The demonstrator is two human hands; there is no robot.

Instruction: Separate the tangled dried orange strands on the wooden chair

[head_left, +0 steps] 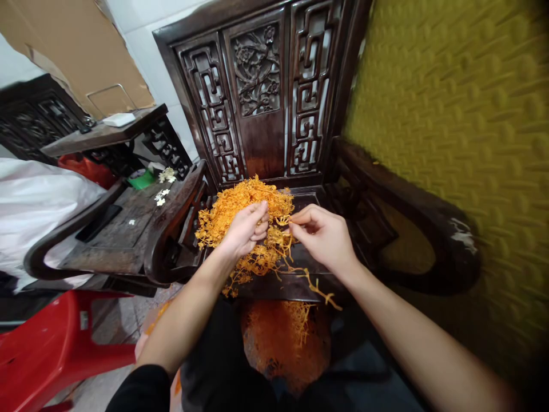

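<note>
A heap of orange, branching plastic-like sprigs point(240, 203) lies on the seat of a dark carved wooden chair point(261, 137). My left hand point(250, 229) is closed around some of these sprigs at the front of the heap. Just to its right, my right hand point(319, 232) pinches the end of an orange sprig point(283, 220) between thumb and fingertips. Several loose strands point(317, 286) hang from below the hands toward the seat's front edge. What sits deep inside the left fist is hidden.
More orange pieces fill a container point(283, 337) between my legs. On the left are a red plastic stool point(47, 349), a wooden bench with green tape point(141, 178), a dark phone-like slab point(98, 223) and a white sack point(43, 200). A yellow-green textured surface point(450, 103) rises at the right.
</note>
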